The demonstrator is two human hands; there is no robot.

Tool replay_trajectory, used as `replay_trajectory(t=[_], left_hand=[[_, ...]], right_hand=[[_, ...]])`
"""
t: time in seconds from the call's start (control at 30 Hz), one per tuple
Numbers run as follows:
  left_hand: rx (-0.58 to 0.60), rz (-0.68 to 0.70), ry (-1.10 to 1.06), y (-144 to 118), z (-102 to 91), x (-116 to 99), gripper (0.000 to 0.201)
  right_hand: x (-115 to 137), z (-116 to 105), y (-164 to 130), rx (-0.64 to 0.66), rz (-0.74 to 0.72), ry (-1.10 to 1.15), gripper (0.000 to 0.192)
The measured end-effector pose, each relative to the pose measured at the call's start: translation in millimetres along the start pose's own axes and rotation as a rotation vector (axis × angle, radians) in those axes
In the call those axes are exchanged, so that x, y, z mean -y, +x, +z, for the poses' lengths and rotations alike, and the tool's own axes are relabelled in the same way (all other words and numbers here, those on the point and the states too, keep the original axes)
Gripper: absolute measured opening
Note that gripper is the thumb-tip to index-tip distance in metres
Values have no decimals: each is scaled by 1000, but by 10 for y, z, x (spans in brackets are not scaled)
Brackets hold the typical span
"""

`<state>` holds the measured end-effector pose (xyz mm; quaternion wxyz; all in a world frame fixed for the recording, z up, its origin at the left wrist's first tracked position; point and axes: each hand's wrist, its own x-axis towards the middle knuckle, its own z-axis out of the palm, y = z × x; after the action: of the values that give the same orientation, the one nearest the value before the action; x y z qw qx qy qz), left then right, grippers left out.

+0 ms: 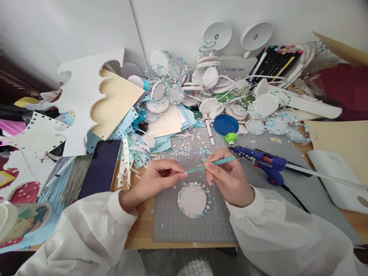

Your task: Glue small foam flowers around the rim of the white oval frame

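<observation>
My right hand (227, 174) is closed around a pair of teal tweezers (220, 161), their tips pointing left. The fingers of my left hand (165, 174) pinch together right at the tweezer tips, on something too small to make out. Just below both hands, a white paper disc (194, 200) lies flat on the grey cutting mat (172, 230). Small blue and cream paper flowers ring its edge. More loose paper flowers (184, 147) are scattered on the mat beyond my hands.
A blue hot glue gun (261, 157) with a cord lies right of my hand. A green-capped item (230, 138) and a blue lid (225, 124) stand behind. A phone (100, 168) and paper strips are at left. Decorated discs (158, 91) pile up along the wall.
</observation>
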<state>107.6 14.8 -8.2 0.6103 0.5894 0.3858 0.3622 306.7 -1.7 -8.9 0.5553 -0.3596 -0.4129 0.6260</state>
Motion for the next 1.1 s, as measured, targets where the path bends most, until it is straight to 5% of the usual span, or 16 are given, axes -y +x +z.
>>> replay_trajectory(t=[0.37, 0.5, 0.63, 0.8, 0.97, 1.1], left_hand=[[2, -22, 25, -10, -21, -3, 15], [13, 20, 78, -17, -38, -40, 26], [-7, 35, 87, -26, -54, -20, 28], [27, 20, -104, -35, -43, 27, 35], [103, -70, -292, -47, -27, 23, 55], [78, -151, -393, -53, -14, 10, 52]], right_hand=[[43, -13, 12, -33, 50, 100, 15], [28, -26, 11, -40, -194, -110, 9], [94, 39, -4, -72, -592, -497, 16], [173, 212, -40, 164, -1062, -1014, 24], [97, 359, -65, 358, -1292, -1355, 20], [42, 395, -109, 361, -1267, -1428, 18]])
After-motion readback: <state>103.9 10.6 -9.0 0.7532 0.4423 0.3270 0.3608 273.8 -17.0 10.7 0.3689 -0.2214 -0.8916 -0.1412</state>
